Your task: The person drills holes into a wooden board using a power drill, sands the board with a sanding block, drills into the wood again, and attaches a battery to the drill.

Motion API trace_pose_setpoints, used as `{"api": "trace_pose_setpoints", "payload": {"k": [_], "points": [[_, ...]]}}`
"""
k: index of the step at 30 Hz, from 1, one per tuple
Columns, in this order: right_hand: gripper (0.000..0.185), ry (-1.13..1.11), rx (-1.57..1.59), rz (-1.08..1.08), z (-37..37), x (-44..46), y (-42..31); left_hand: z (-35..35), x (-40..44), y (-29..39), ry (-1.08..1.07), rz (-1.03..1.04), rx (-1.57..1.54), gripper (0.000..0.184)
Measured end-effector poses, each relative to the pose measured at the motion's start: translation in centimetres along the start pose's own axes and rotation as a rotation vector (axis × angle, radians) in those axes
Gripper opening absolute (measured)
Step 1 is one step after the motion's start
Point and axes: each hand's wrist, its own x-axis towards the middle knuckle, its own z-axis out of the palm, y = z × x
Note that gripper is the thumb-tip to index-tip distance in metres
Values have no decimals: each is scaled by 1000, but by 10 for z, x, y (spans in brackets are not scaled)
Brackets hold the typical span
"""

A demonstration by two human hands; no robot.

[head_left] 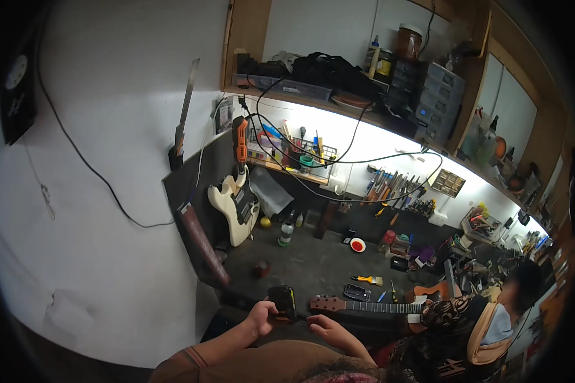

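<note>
My left hand (262,317) is closed round a dark, blocky object with yellow trim (282,303), held up at the bench's front edge. Its exact kind is not clear. To the right of it, my right hand (326,329) is apart from the object, with fingers loosely stretched and nothing visible in them. Just above that hand lies the headstock of a guitar (328,304), whose neck runs right toward an orange-brown body (431,292). A black phone-like item (357,292) and a yellow-handled paintbrush (368,280) rest behind the neck.
A co-worker (473,325) is at the right, beside the guitar's body. On the dark workbench (300,262) stand a bottle (286,231) and a red-and-white bowl (358,245). A cream guitar body (234,207) leans at the back left. Black cables (358,199) hang below the shelf.
</note>
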Motion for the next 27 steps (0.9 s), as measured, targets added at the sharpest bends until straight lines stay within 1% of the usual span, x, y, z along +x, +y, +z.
{"api": "trace_pose_setpoints", "payload": {"k": [4,7,8,9,11,15,17,18,19,20,21,22,23,24,25,26,27], "points": [[43,22,-29,51,19,13,-6,-8,7,15,34,-23,18,60],[42,44,-127,40,19,32,-12,-33,20,14,48,-226,-100,57],[42,52,-163,25,25,46,-17,-44,23,17,7,-207,-49,54],[42,63,-161,33,26,53,-25,-44,20,21,30,-172,-29,54],[41,66,-195,-57,25,65,-43,-38,10,34,72,-101,9,54],[37,32,-213,-145,11,90,-84,-35,4,63,59,-52,-5,60],[33,-5,-228,-190,-9,100,-136,-31,4,76,55,14,18,62],[29,46,-256,-321,-21,114,-165,-54,21,78,-33,30,48,59],[25,98,-282,-452,-35,131,-198,-45,20,87,-57,82,38,56],[22,199,-409,-725,-52,149,-242,-19,14,108,-82,136,27,54],[26,293,-497,-806,-64,157,-295,8,6,128,-106,193,15,51],[24,395,-628,-965,-78,172,-342,37,-8,146,-116,314,105,55],[23,449,-632,-910,-89,185,-386,61,-22,160,-125,438,195,59],[22,453,-465,-971,-96,204,-428,75,-31,169,-122,539,224,64],[22,564,-560,-1042,-113,227,-471,84,-39,175,-117,636,256,70],[18,670,-744,-1363,-137,264,-514,91,-46,179,-111,735,289,76],[19,733,-754,-1306,-146,279,-550,95,-53,179,-99,824,308,78]]}}
